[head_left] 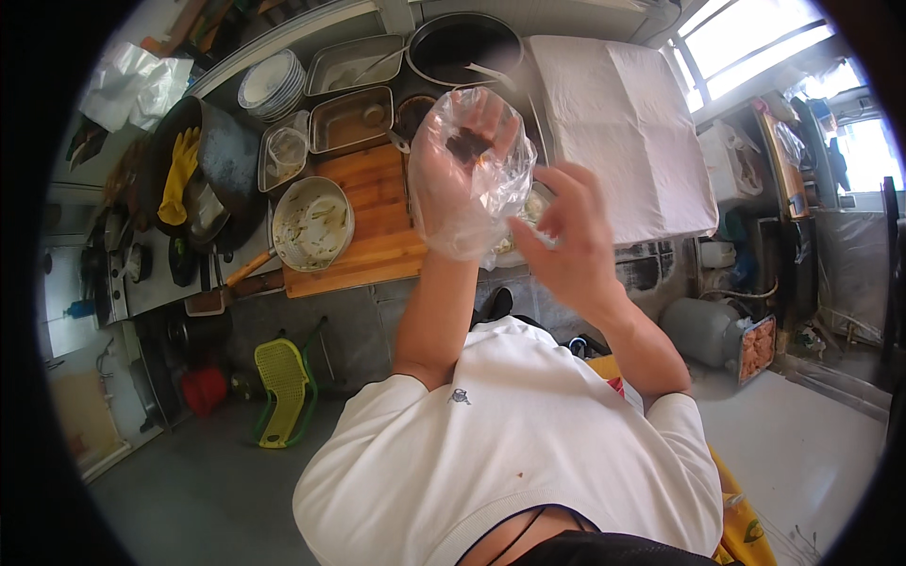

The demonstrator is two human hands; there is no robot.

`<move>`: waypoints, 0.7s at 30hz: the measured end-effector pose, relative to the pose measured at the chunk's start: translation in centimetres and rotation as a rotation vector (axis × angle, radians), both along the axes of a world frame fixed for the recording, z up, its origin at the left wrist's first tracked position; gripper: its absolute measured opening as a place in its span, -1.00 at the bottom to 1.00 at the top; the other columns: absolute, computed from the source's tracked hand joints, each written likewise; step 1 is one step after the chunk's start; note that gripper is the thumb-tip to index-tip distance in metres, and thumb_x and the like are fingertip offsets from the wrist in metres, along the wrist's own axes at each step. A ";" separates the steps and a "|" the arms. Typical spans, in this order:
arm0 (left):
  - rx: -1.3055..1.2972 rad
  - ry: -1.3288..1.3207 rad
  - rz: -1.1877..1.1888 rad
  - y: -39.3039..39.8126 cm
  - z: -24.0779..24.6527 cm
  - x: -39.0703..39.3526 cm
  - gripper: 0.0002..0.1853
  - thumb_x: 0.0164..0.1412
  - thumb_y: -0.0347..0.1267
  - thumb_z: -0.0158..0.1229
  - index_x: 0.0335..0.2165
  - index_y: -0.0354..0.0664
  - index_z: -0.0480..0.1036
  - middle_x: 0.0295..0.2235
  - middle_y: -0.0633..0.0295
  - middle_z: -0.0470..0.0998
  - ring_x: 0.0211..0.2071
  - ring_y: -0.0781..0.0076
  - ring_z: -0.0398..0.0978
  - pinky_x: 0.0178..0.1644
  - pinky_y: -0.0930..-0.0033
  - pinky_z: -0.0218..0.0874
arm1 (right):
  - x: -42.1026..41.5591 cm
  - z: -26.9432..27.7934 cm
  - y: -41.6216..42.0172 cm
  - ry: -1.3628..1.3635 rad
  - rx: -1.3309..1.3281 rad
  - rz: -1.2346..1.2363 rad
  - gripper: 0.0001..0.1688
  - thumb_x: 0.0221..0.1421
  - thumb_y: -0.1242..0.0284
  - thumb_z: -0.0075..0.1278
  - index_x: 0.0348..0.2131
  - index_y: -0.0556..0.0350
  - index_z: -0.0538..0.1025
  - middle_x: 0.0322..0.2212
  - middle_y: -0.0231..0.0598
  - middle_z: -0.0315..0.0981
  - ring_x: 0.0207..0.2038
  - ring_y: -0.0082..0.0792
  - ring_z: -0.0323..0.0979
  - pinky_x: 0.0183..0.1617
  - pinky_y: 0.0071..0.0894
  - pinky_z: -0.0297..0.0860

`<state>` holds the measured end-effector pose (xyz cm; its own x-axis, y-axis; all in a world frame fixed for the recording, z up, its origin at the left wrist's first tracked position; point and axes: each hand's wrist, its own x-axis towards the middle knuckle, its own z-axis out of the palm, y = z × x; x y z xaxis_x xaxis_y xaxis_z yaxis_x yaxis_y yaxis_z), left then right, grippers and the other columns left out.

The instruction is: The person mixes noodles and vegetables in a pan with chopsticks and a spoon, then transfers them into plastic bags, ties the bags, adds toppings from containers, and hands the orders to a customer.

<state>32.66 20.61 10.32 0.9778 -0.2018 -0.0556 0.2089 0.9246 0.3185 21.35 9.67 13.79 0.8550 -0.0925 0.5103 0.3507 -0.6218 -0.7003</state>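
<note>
My left hand (446, 148) is raised, palm towards me, inside a loose clear plastic bag (499, 191). Through the film its fingers show, pointing upwards. Dark brown matter (467, 145) shows at the palm with an orange smear; whether it lies on or in the plastic is unclear. Just right of the bag is my bare right hand (570, 233), blurred, with thumb and fingers apart and nothing visible between them. Below the hands, a dish of pale food (534, 205) is mostly hidden. A wooden cutting board (375, 233) lies behind my left wrist.
On the board's left edge stands a white pan (311, 223) with food scraps. Metal trays (354, 64), stacked bowls (272, 85) and a large black pot (463, 49) line the back. A cloth-covered surface (623, 134) adjoins; a gas cylinder (701, 332) and a yellow-green chair (283, 389) are below.
</note>
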 end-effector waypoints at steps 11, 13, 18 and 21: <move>0.133 -0.316 0.141 -1.9 1.0 -0.9 -0.57 0.29 -0.38 0.12 0.09 -0.22 0.31 0.05 0.08 0.42 0.09 0.13 0.41 0.14 -0.04 0.32 | -0.6 -0.4 -3.1 0.500 1.281 0.166 -0.86 0.24 0.46 -0.02 -0.29 0.20 0.47 -0.39 -0.20 0.58 -0.33 -0.41 0.58 -0.25 -0.40 0.53; 0.031 -0.310 0.030 -1.2 0.0 -0.2 -0.61 0.32 -0.26 0.07 0.07 -0.15 0.36 0.08 0.05 0.44 0.12 0.07 0.40 0.20 -0.06 0.26 | -0.6 0.8 -5.5 0.428 1.335 0.197 -0.86 0.26 0.48 -0.10 -0.30 0.19 0.46 -0.34 -0.10 0.60 -0.28 -0.31 0.61 -0.17 -0.30 0.54; 1.227 -0.988 0.194 2.6 -0.8 -1.3 -0.54 0.04 -0.40 0.32 -0.03 -0.16 0.49 0.17 0.08 0.35 0.16 0.16 0.36 0.17 0.09 0.23 | -0.7 2.5 -8.7 0.391 1.344 0.130 -0.83 0.29 0.45 -0.12 -0.31 0.19 0.45 -0.37 -0.13 0.58 -0.32 -0.33 0.60 -0.19 -0.32 0.53; 1.247 -1.207 0.109 4.5 1.3 -2.5 -0.57 0.07 -0.38 0.29 -0.04 -0.14 0.50 0.18 0.07 0.36 0.21 0.16 0.29 0.23 0.05 0.13 | -1.1 2.0 -9.8 0.351 1.365 0.077 -0.86 0.29 0.48 -0.09 -0.31 0.18 0.45 -0.42 -0.21 0.55 -0.40 -0.40 0.56 -0.23 -0.39 0.52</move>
